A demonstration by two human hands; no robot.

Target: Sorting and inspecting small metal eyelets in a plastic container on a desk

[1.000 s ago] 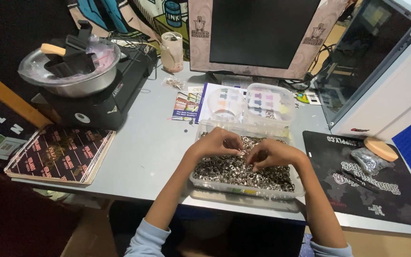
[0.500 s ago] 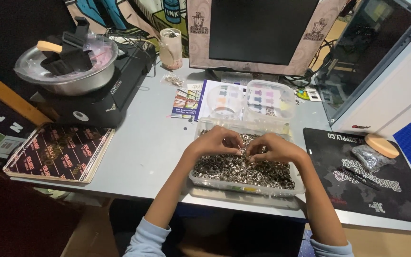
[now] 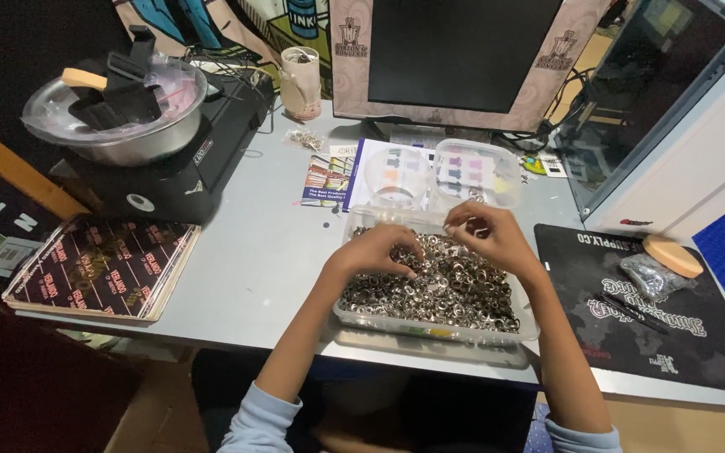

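Observation:
A clear plastic tray full of small silver metal rings sits at the near edge of the grey desk. My left hand rests on the rings at the tray's far left, fingers curled down into them. My right hand hovers over the tray's far right, fingertips pinched together on a small ring or two. Both forearms reach in from the bottom of the view, in light blue sleeves.
Two empty clear tubs stand behind the tray on printed sheets. A monitor is at the back, a computer case right, a black mat with a small bag, a steel bowl on a black device left.
My right hand has lifted away from my left and drawn toward the tray's far right corner. My left hand stays on the rings.

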